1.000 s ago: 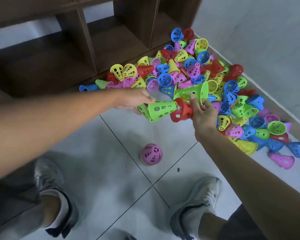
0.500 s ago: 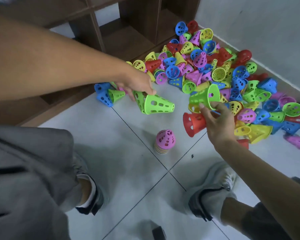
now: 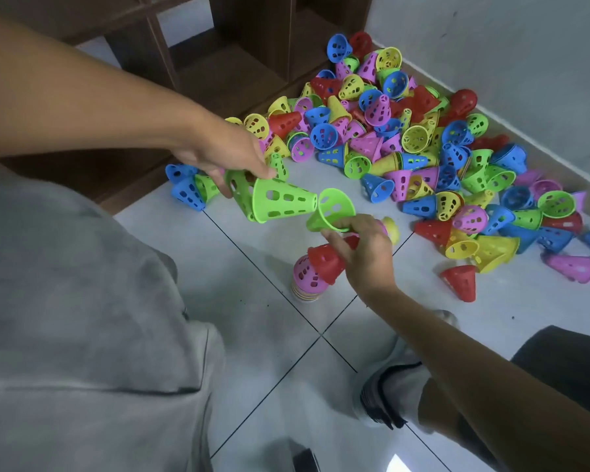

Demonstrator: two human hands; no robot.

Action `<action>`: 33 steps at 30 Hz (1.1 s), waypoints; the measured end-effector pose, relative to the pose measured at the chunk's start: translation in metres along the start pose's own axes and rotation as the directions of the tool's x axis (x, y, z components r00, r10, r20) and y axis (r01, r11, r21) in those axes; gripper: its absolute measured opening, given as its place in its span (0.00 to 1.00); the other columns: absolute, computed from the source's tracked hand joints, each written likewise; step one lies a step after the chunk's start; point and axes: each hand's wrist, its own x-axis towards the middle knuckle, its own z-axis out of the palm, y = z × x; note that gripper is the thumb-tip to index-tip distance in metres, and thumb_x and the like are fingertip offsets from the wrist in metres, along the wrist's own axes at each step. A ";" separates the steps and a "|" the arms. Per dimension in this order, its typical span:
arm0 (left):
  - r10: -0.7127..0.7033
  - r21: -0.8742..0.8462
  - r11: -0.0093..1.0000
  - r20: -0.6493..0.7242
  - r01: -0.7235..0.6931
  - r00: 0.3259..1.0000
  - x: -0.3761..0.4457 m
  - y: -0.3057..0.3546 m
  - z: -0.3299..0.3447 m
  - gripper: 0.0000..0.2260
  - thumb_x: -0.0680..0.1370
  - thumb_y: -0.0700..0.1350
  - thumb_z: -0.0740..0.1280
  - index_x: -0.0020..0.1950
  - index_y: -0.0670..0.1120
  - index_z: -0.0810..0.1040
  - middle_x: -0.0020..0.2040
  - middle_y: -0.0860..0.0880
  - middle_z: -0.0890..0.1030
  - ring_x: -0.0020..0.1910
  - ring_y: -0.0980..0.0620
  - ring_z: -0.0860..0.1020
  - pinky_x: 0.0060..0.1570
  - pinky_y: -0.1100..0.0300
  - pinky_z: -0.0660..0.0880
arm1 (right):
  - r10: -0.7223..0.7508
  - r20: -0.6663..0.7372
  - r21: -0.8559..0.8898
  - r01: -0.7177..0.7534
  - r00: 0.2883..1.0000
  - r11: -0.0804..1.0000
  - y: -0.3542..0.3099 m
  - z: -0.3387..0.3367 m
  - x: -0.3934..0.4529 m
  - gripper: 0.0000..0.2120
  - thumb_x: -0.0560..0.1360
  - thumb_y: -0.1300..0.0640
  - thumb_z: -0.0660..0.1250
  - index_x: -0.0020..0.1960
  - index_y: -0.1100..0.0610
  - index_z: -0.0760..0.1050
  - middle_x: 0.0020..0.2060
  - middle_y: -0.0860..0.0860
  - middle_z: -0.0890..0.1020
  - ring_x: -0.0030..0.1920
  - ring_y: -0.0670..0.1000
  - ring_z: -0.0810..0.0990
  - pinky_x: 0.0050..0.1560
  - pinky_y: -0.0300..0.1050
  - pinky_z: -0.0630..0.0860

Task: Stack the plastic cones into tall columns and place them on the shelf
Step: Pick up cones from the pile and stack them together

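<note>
My left hand grips a short nested stack of green cones held sideways, tip pointing right. My right hand holds a single green cone by its narrow end, its wide mouth facing the tip of the left stack and almost touching it. The same hand also holds a red cone lower down. Under it a short column topped by a pink cone stands on the floor. A big pile of loose cones in several colours lies to the right. The dark wooden shelf is behind.
Grey tiled floor lies under me, with a white wall on the right. My grey-clad knee fills the lower left and my shoe sits at lower middle. Blue and green cones lie by the shelf base.
Both hands have come together: the right hand brought its green cone left and down to the tip of the left hand's green stack. The red cone now hangs over the pink column.
</note>
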 end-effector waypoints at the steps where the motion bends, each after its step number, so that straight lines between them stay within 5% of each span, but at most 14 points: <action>1: -0.008 -0.005 1.000 0.005 0.008 1.000 0.003 -0.004 -0.001 0.28 0.66 0.67 0.77 0.58 0.52 0.83 0.56 0.48 0.86 0.54 0.45 0.85 0.55 0.43 0.82 | -0.042 0.019 -0.021 0.042 0.999 0.999 -0.003 0.001 0.002 0.09 0.74 0.54 0.77 0.48 0.59 0.82 0.47 0.52 0.81 0.45 0.35 0.74 0.48 0.23 0.66; 5: 0.003 -0.039 0.999 0.051 -0.001 0.999 -0.017 0.000 0.003 0.23 0.69 0.63 0.78 0.58 0.52 0.84 0.56 0.47 0.86 0.56 0.44 0.85 0.57 0.40 0.80 | -0.152 0.049 -0.042 0.154 0.987 0.987 -0.010 0.015 0.001 0.10 0.74 0.52 0.76 0.49 0.58 0.82 0.48 0.51 0.79 0.41 0.45 0.76 0.45 0.33 0.72; 8: 0.003 -0.075 0.997 0.065 0.001 0.998 -0.031 0.001 0.008 0.17 0.75 0.57 0.76 0.57 0.48 0.84 0.57 0.45 0.85 0.55 0.46 0.85 0.57 0.43 0.80 | -0.151 0.044 0.023 0.150 0.988 0.988 -0.014 0.021 -0.002 0.10 0.74 0.51 0.75 0.49 0.57 0.82 0.49 0.50 0.80 0.47 0.43 0.77 0.50 0.35 0.74; 12: 0.017 -0.134 0.991 0.025 -0.013 1.000 -0.043 -0.005 0.020 0.11 0.80 0.51 0.68 0.55 0.44 0.83 0.53 0.44 0.87 0.50 0.49 0.85 0.53 0.52 0.81 | 0.013 0.143 0.153 -0.035 0.990 0.988 -0.023 0.017 -0.003 0.06 0.78 0.48 0.71 0.51 0.50 0.79 0.51 0.47 0.80 0.50 0.41 0.80 0.47 0.44 0.80; 14: -0.038 -0.205 0.978 -0.070 0.023 0.997 -0.046 -0.015 0.025 0.16 0.71 0.52 0.76 0.55 0.46 0.84 0.53 0.42 0.86 0.47 0.46 0.85 0.46 0.50 0.83 | 0.068 0.169 0.232 -0.107 0.983 0.967 -0.027 0.010 -0.003 0.06 0.81 0.46 0.65 0.50 0.48 0.77 0.49 0.48 0.81 0.49 0.45 0.81 0.47 0.53 0.81; 16: -0.085 -0.258 0.965 -0.134 0.048 0.987 -0.046 -0.021 0.029 0.21 0.65 0.53 0.79 0.54 0.47 0.84 0.54 0.40 0.85 0.44 0.44 0.85 0.42 0.50 0.83 | 0.098 0.155 0.273 -0.138 0.983 0.952 -0.028 -0.001 -0.005 0.11 0.84 0.47 0.59 0.50 0.52 0.74 0.44 0.51 0.81 0.44 0.49 0.82 0.43 0.54 0.81; 19: 0.014 -0.196 0.981 0.038 -0.006 0.999 -0.059 -0.011 0.037 0.12 0.79 0.51 0.69 0.55 0.45 0.83 0.54 0.43 0.86 0.50 0.47 0.85 0.52 0.51 0.81 | 0.195 0.113 0.381 -0.224 0.974 0.897 -0.030 -0.016 -0.006 0.22 0.87 0.50 0.51 0.49 0.67 0.72 0.35 0.55 0.77 0.33 0.53 0.75 0.36 0.44 0.76; 23: 0.090 -0.177 0.982 0.158 -0.061 0.983 -0.077 -0.002 0.044 0.16 0.84 0.52 0.61 0.60 0.43 0.82 0.54 0.46 0.86 0.57 0.49 0.84 0.62 0.50 0.78 | 0.368 0.282 0.487 -0.463 0.886 0.741 -0.029 -0.025 -0.009 0.23 0.87 0.51 0.49 0.43 0.64 0.71 0.26 0.57 0.74 0.27 0.51 0.71 0.35 0.45 0.71; 27: 0.089 -0.199 0.978 0.141 -0.059 0.986 -0.078 0.000 0.058 0.16 0.85 0.51 0.60 0.62 0.43 0.81 0.55 0.46 0.86 0.59 0.48 0.83 0.64 0.49 0.77 | 0.451 0.534 0.365 -0.676 0.716 0.640 -0.020 -0.022 -0.019 0.20 0.85 0.53 0.49 0.42 0.62 0.72 0.25 0.57 0.73 0.29 0.51 0.72 0.41 0.48 0.72; 33: 0.120 -0.312 0.948 0.152 -0.068 0.981 -0.080 -0.003 0.086 0.16 0.86 0.50 0.58 0.64 0.43 0.80 0.56 0.47 0.86 0.59 0.51 0.83 0.66 0.50 0.76 | 0.578 0.570 0.266 -0.796 0.585 0.544 -0.005 -0.014 -0.030 0.19 0.86 0.48 0.54 0.46 0.60 0.75 0.27 0.55 0.77 0.29 0.53 0.73 0.34 0.44 0.75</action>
